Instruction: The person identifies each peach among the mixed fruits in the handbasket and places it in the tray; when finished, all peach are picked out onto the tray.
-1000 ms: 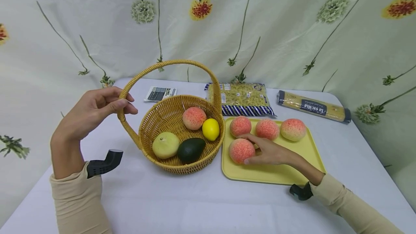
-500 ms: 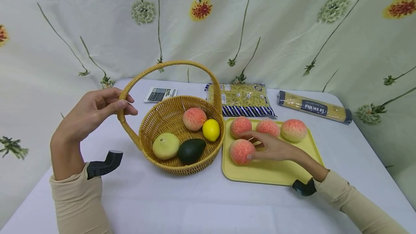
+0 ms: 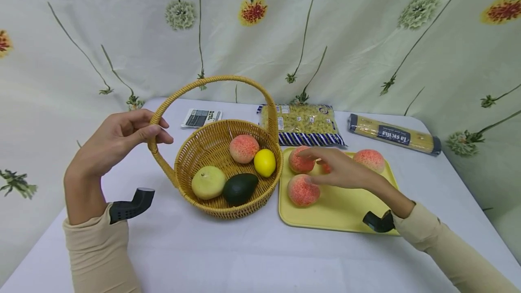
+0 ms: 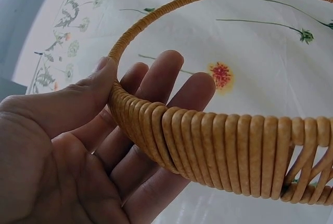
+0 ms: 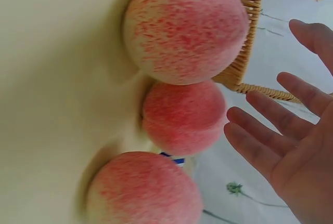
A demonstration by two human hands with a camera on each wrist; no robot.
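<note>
My left hand [image 3: 110, 141] pinches the left side of the wicker basket's handle [image 3: 163, 105] between thumb and fingers. The left wrist view shows the fingers curled round the wrapped cane [image 4: 223, 148]. In the basket [image 3: 228, 214] lie a peach [image 3: 244, 149], a lemon [image 3: 264, 163], an avocado [image 3: 240, 189] and a pale green round fruit [image 3: 209, 182]. My right hand [image 3: 342, 168] hovers over the yellow tray [image 3: 342, 218], fingers spread and holding nothing. Near its fingertips are a front peach [image 3: 303, 192] and a back-left peach [image 3: 300, 161]. Another peach is mostly hidden behind the hand.
A further peach [image 3: 369, 161] sits at the tray's back right. Behind stand a bag of pasta [image 3: 307, 123], a spaghetti pack [image 3: 392, 134] and a small white packet [image 3: 201, 118]. A flowered cloth [image 3: 260, 49] hangs behind the white-covered table [image 3: 203, 257].
My right hand has let go of the front peach and risen up and back from it. The peach stays on the tray. My left hand keeps its hold on the handle.
</note>
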